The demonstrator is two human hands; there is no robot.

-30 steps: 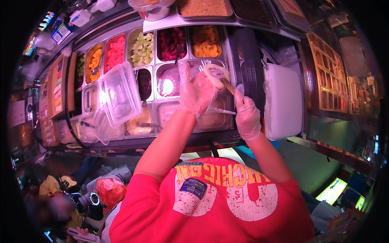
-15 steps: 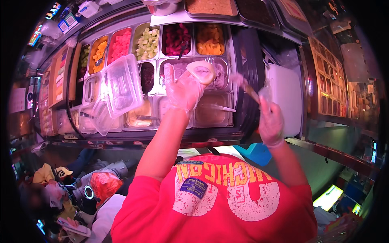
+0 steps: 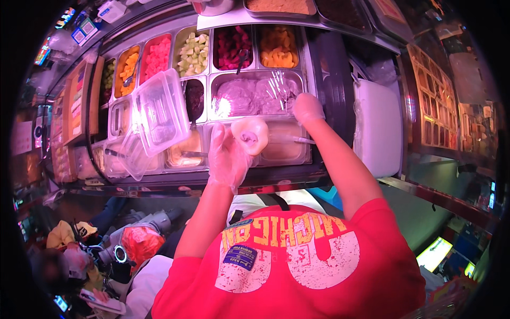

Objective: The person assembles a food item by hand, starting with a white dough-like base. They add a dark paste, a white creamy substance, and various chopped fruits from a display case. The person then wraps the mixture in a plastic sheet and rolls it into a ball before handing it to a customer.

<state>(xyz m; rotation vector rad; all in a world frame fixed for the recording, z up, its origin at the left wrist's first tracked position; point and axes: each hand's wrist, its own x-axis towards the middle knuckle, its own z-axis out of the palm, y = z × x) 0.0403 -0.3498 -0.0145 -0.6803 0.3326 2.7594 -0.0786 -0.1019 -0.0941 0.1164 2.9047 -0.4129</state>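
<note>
Right hand (image 3: 308, 108) now back over the tray, fingers hidden; left fingers (image 3: 222, 144) round the cup (image 3: 249, 135)

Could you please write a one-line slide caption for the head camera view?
Gloved left hand holds a small cup over a counter of fruit trays while the gloved right hand reaches into a tray of pale cream.
</note>
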